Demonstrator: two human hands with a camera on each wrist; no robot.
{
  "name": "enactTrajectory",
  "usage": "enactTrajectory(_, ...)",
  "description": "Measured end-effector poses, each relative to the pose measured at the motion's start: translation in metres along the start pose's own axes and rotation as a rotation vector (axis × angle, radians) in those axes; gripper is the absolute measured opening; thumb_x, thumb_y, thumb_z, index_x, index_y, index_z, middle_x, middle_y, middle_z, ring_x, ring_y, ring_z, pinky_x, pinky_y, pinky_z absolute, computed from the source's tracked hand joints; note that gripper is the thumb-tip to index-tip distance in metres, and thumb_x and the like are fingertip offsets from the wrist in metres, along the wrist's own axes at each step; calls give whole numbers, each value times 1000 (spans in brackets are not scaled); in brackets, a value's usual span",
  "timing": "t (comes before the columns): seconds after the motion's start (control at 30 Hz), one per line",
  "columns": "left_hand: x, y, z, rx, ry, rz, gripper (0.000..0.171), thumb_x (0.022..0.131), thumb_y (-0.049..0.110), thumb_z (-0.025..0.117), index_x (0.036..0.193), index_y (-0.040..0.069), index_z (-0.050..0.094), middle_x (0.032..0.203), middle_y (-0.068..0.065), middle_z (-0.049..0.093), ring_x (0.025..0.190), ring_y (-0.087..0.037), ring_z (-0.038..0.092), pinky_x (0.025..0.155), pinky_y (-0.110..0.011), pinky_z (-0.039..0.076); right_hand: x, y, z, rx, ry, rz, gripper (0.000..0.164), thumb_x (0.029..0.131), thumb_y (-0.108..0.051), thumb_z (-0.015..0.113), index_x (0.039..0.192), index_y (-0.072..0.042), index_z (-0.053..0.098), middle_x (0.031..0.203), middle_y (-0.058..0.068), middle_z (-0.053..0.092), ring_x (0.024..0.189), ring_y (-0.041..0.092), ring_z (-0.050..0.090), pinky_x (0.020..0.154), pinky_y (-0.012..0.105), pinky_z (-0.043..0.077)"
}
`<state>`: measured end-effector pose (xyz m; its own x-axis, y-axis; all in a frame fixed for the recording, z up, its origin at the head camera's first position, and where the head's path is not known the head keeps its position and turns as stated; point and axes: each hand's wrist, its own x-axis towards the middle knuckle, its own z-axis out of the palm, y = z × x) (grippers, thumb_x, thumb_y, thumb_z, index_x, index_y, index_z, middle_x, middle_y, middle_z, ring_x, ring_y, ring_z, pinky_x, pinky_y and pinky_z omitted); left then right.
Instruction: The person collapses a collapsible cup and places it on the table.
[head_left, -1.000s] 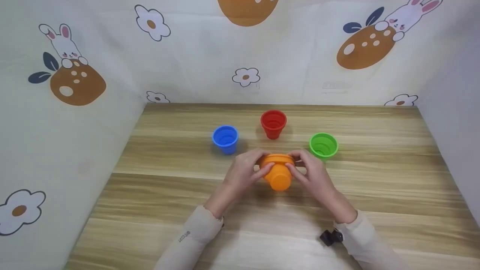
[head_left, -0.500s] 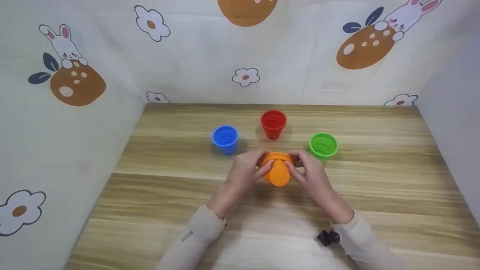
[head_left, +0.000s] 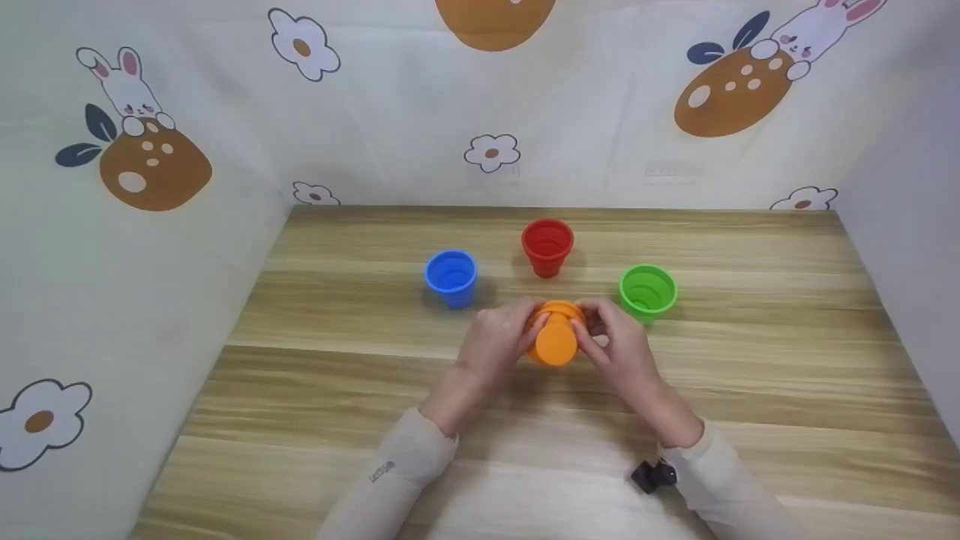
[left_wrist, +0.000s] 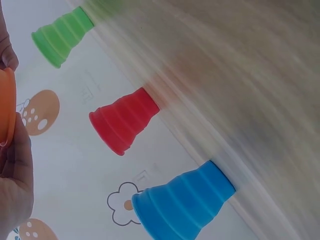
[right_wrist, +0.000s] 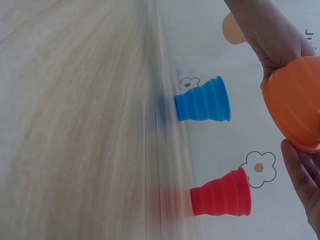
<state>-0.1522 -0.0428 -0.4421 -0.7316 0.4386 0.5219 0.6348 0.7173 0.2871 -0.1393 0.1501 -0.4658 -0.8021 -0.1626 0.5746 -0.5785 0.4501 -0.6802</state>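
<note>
Orange stepped cup (head_left: 556,345) tips further between two hands, its base turned more squarely to the head camera.
Head view: the left grip (head_left: 493,341) and right grip (head_left: 624,345) pinch its sides, now slightly farther off than a second ago; the blue cup (head_left: 451,277) at far left, red cup (head_left: 547,247) at far centre and green cup (head_left: 648,291) at far right stay put, so only the held cup is apparently being worked. Left wrist view: fingers hold it clear of the tabletop (left_wrist: 250,85). Right wrist view: it sits between both hands, apart from blue and red.
</note>
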Motion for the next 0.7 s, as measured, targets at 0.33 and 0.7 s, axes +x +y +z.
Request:
enactTrajectory(0.33, -1, -2, -2, -10, 39, 15, 19, 98, 22, 63, 109, 6, 65, 91, -6, 76, 75, -18, 74, 71, -22, 60, -3, 1, -5, 266, -75, 76, 32, 90, 8, 64, 121, 8, 60, 111, 18, 69, 98, 4, 66, 83, 20, 59)
enactTrajectory(0.7, -2, -2, -5, -157, 44, -85, 19, 99, 19, 61, 110, 4, 65, 96, -9, 77, 81, -19, 75, 76, -23, 61, -3, 1, -7, 444, -183, 201, 38, 93, 5, 61, 131, 8, 53, 124, 18, 63, 109, 6, 64, 96, 19, 54)
